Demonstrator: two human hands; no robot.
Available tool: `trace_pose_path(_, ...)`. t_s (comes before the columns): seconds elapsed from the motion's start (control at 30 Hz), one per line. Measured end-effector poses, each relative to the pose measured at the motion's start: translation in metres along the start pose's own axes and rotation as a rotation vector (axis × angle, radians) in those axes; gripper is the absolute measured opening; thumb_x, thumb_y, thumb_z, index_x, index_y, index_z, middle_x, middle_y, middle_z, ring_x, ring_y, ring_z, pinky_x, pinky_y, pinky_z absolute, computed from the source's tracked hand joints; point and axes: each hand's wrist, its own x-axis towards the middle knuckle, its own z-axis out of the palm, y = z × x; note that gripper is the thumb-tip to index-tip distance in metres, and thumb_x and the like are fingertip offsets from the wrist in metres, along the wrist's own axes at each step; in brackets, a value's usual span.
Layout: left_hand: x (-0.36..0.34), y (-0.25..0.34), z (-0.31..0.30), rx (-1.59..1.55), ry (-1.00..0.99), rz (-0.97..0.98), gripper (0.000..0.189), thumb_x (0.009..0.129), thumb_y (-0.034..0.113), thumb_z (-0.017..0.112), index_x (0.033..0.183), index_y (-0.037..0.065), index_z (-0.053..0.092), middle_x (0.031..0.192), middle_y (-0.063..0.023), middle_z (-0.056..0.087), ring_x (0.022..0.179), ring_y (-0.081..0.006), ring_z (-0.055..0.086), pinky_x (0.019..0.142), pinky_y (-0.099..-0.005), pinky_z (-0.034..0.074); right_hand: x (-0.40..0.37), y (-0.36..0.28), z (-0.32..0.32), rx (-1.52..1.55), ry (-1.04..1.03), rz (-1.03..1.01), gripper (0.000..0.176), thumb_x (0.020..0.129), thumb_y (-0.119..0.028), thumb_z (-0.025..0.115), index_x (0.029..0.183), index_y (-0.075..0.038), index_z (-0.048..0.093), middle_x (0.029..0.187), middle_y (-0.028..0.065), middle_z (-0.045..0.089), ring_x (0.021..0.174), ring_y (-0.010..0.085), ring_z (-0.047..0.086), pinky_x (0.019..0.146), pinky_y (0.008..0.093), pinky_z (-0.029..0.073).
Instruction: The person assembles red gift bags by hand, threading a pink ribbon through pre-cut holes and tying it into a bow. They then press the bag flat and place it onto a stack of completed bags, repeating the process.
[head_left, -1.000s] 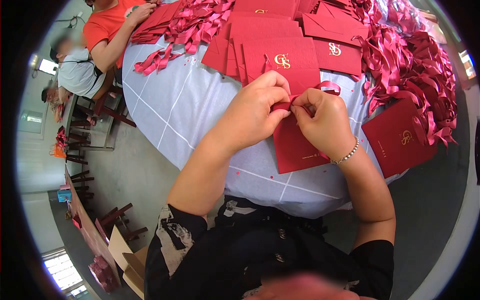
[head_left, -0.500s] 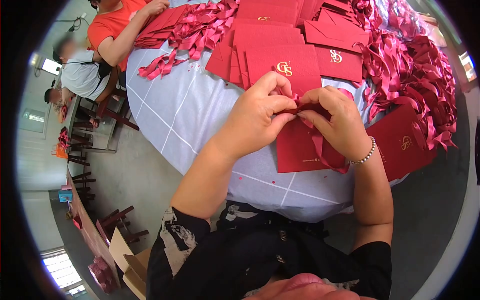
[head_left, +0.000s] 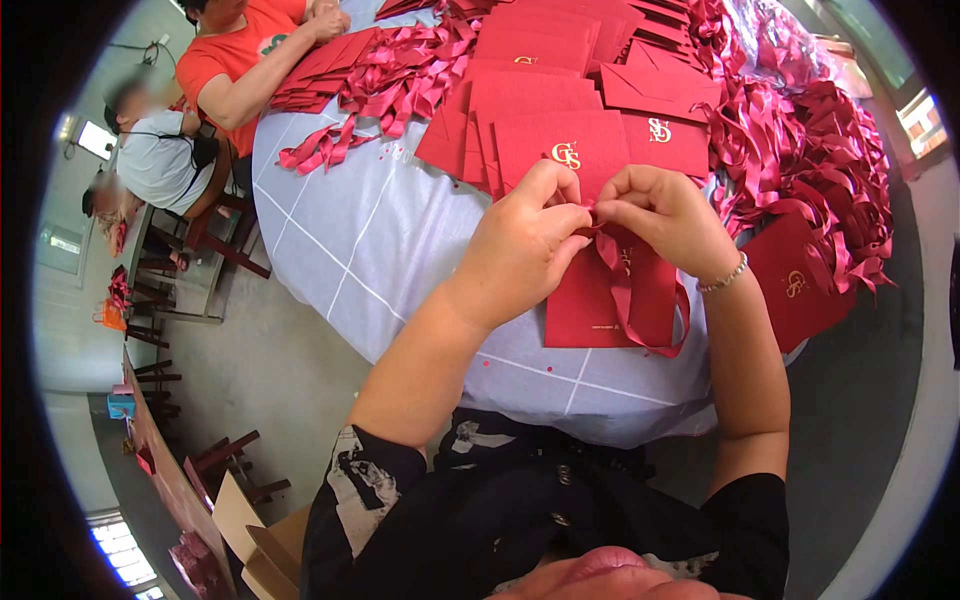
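Note:
A red paper gift bag point(head_left: 590, 310) lies on the table under my hands, with gold print on it. My left hand point(head_left: 535, 235) pinches a dark pink ribbon point(head_left: 620, 290) at the bag's upper edge. Close beside it, my right hand point(head_left: 665, 220) has thumb and forefinger closed on the same ribbon. The ribbon's loop hangs down over the bag's face and curls past its right side. Fingers hide the exact spot where the ribbon meets the bag. Just beyond my hands lie stacked red bags point(head_left: 555, 135) with gold letters.
Heaps of pink ribbon point(head_left: 800, 150) cover the right side of the table, over another red bag point(head_left: 795, 285). A checked cloth point(head_left: 330, 240) covers the table. A person in an orange shirt point(head_left: 240, 70) works at the far left. An open cardboard box point(head_left: 245, 520) stands lower left.
My right hand has shifted slightly up and left, its fingers now nearer the tips of my left hand. More of the hanging ribbon shows over the bag.

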Motion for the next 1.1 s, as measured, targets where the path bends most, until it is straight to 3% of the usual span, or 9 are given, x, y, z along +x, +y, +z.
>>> trace_pose_path(0.2, 0.0, 0.001, 0.001, 0.048, -0.052, 0.014, 0.019, 0.072, -0.004, 0.078, 0.087, 0.0, 0.067, 0.097, -0.0094, 0.056, 0.081, -0.0215, 0.062, 0.07, -0.0324, 0.053, 0.025, -0.004, -0.013, 0.17, -0.239, 0.164, 0.011, 0.082, 0.001, 0.074, 0.084, 0.0, 0.064, 0.073, 0.0016, 0.066, 0.065, 0.007, 0.059, 0.056, 0.0215, 0.043)
trace_pose_path(0.27, 0.0, -0.001, 0.0, 0.048, -0.065, 0.025, 0.019, 0.072, -0.004, 0.078, 0.087, 0.0, 0.067, 0.097, -0.0092, 0.056, 0.081, -0.0216, 0.062, 0.07, -0.0325, 0.052, 0.03, -0.012, -0.011, -0.159, -0.289, 0.197, 0.016, 0.081, 0.005, 0.074, 0.083, -0.001, 0.059, 0.071, 0.0013, 0.065, 0.065, 0.0051, 0.059, 0.058, 0.0197, 0.044)
trace_pose_path(0.4, 0.0, -0.011, -0.003, -0.061, -0.129, -0.092, 0.019, 0.071, -0.004, 0.078, 0.087, -0.002, 0.067, 0.095, -0.0088, 0.057, 0.082, -0.0225, 0.062, 0.071, -0.0327, 0.052, 0.029, -0.008, -0.001, -0.305, 0.101, -0.107, 0.021, 0.081, 0.004, 0.074, 0.078, -0.004, 0.055, 0.068, -0.0008, 0.06, 0.064, 0.004, 0.056, 0.057, 0.0212, 0.043)
trace_pose_path(0.53, -0.001, -0.013, -0.006, -0.049, -0.131, -0.081, 0.019, 0.071, -0.004, 0.078, 0.086, -0.002, 0.068, 0.094, -0.0088, 0.058, 0.082, -0.0218, 0.062, 0.07, -0.032, 0.052, 0.034, -0.015, -0.001, 0.267, 0.207, -0.363, 0.017, 0.092, -0.008, 0.072, 0.091, 0.001, 0.058, 0.085, 0.0004, 0.068, 0.081, 0.0101, 0.066, 0.075, 0.025, 0.054)
trace_pose_path(0.63, -0.002, -0.014, -0.01, -0.022, -0.164, -0.195, 0.019, 0.072, -0.003, 0.078, 0.088, -0.002, 0.068, 0.092, -0.0093, 0.059, 0.08, -0.0209, 0.063, 0.07, -0.0307, 0.052, 0.024, -0.005, 0.008, -0.098, 0.281, -0.329, 0.03, 0.086, -0.021, 0.08, 0.098, 0.001, 0.065, 0.082, 0.0054, 0.069, 0.077, 0.0112, 0.065, 0.071, 0.0272, 0.053)
trace_pose_path(0.7, 0.0, -0.01, -0.013, 0.067, -0.162, -0.392, 0.017, 0.074, 0.005, 0.075, 0.088, 0.001, 0.067, 0.092, -0.0136, 0.06, 0.087, -0.0317, 0.063, 0.075, -0.0395, 0.052, -0.002, -0.014, 0.009, -0.409, 0.146, -0.123, 0.027, 0.086, -0.019, 0.08, 0.094, 0.001, 0.064, 0.077, 0.0042, 0.067, 0.074, 0.0097, 0.063, 0.066, 0.0263, 0.051)
trace_pose_path(0.87, 0.001, -0.016, 0.005, 0.139, 0.021, -0.234, 0.016, 0.077, 0.006, 0.072, 0.092, 0.003, 0.067, 0.088, -0.0133, 0.06, 0.088, -0.0331, 0.063, 0.076, -0.0419, 0.052, -0.042, 0.005, 0.022, -0.679, -0.041, -0.037, 0.02, 0.079, -0.013, 0.077, 0.09, 0.0, 0.067, 0.082, 0.015, 0.068, 0.075, 0.0294, 0.068, 0.068, 0.0375, 0.053)
trace_pose_path(0.93, 0.009, -0.016, 0.015, 0.132, -0.015, -0.035, 0.017, 0.08, 0.004, 0.073, 0.096, 0.001, 0.069, 0.088, -0.0123, 0.063, 0.082, -0.0266, 0.065, 0.072, -0.0349, 0.052, -0.044, 0.024, 0.028, -0.625, 0.024, -0.317, 0.014, 0.082, -0.013, 0.07, 0.091, -0.002, 0.067, 0.086, 0.0153, 0.068, 0.084, 0.0364, 0.067, 0.074, 0.0447, 0.054)
trace_pose_path(1.1, 0.017, -0.023, 0.035, 0.298, -0.192, -0.084, 0.02, 0.082, 0.014, 0.071, 0.099, 0.002, 0.071, 0.094, -0.015, 0.068, 0.087, -0.0307, 0.066, 0.077, -0.0411, 0.053, -0.036, 0.036, 0.036, -0.598, 0.012, -0.463, 0.012, 0.084, -0.01, 0.066, 0.092, -0.002, 0.068, 0.088, 0.0167, 0.069, 0.085, 0.0366, 0.067, 0.075, 0.0455, 0.054)
